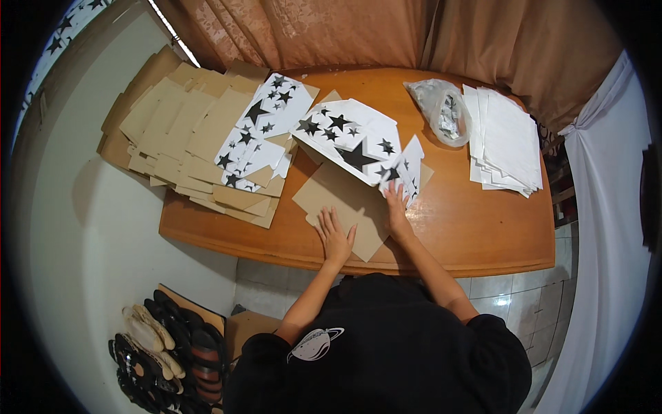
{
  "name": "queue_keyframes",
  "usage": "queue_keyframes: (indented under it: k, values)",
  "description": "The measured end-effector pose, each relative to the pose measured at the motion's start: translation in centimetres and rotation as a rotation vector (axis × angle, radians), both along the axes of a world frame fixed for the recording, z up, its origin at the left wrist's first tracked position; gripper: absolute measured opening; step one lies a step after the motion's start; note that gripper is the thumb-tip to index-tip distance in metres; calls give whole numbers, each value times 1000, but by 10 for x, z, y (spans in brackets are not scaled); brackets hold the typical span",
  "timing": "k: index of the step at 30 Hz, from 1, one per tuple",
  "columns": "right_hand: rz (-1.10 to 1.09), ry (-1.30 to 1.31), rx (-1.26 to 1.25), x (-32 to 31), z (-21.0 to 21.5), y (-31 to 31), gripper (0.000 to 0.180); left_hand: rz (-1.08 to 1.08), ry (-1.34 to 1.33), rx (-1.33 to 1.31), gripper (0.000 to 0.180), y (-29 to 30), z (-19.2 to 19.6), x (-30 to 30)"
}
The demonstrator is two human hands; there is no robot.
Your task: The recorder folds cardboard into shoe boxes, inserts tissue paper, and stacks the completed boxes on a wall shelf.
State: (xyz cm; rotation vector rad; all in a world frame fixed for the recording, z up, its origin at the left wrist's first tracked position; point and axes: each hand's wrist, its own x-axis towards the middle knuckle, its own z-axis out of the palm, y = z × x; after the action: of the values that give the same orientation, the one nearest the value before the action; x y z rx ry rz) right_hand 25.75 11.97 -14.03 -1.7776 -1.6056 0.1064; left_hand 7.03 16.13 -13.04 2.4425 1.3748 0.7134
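Resting left hand, flat and spread, on brown cardboard sheet near front edge of glossy orange-brown wooden table. Touching small white star-printed cardboard flap with right hand; can't tell if pinching. Seeing large white black-starred cardboard panel tilted mid-table; might crease if pushed unevenly.

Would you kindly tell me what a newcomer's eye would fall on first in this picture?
Most likely the star-printed cardboard piece at the middle of the wooden table, with the right hand at its right flap and the left hand spread on the brown panel before it. Next, perhaps, the broad pile of flat brown cardboard at the table's left end.
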Motion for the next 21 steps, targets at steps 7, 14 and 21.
queue_keyframes:
  k: [7, 14, 21]
  values:
    - [-259, 350, 525, 40, 18, -11, 75, 152, -353, -72, 110, 52, 34, 20]
    - [-375, 838, 539, 64, -22, -25, 60, -213, -884, -238, 85, 125, 72, 51]
    - [-373, 780, 554, 60, -3, -19, 57, -326, -462, 244, 72, 103, 55, 33]
